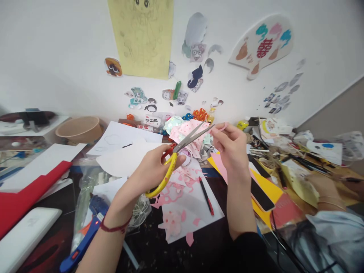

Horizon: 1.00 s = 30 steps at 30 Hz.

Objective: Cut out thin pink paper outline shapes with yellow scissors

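Observation:
My left hand (153, 167) grips a pair of scissors (170, 163) with yellow and red handles, its blades parted and pointing up to the right. The blade tips reach my right hand (230, 146), whose thumb and fingers pinch a small pink paper piece (222, 128). Behind the blades lies a crumpled pink patterned paper (184, 131). Below the hands, a white sheet (184, 212) carries pink paper scraps (190, 238), a fluffy pink piece (172, 222) and a red-and-black pen (207, 199). A roll of tape (187, 157) sits under the scissors.
A blue glue gun (88, 235) and a white box-like object (30, 240) lie at left, near red card (34, 197). Toward the right are a phone (261, 193), yellow card (277, 185) and another person's arm (327, 189). A brown bowl (79, 129) stands at back left.

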{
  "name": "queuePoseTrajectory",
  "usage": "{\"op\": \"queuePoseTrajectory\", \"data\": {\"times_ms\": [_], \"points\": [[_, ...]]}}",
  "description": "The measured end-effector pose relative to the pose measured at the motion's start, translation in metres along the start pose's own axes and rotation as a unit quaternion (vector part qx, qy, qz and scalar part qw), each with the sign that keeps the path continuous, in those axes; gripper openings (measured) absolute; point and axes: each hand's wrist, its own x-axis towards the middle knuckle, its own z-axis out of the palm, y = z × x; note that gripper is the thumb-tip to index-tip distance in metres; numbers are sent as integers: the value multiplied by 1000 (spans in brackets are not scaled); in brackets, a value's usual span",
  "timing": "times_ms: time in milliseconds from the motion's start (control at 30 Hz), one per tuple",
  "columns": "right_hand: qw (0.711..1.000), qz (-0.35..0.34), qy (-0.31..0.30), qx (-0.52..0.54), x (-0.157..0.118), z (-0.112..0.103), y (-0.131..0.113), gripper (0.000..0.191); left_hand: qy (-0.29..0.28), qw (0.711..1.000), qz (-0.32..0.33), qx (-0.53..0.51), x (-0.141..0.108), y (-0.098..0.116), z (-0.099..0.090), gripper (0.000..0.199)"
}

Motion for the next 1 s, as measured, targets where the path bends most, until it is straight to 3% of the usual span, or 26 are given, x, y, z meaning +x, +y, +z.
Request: {"op": "queuePoseTrajectory", "data": {"times_ms": [133, 333, 533, 1000], "points": [[997, -58, 31, 30, -6, 0, -4, 16, -23, 1000, 1, 2, -4, 8, 6, 38], [994, -99, 43, 34, -13, 3, -5, 8, 78, 993, 24, 83, -11, 19, 14, 34], [989, -142, 41, -3, -22, 5, -13, 6, 92, 993, 40, 62, -17, 24, 15, 33], [984, -172, 41, -6, -37, 9, -21, 17, 129, 987, 64, 71, -20, 27, 20, 38]]}}
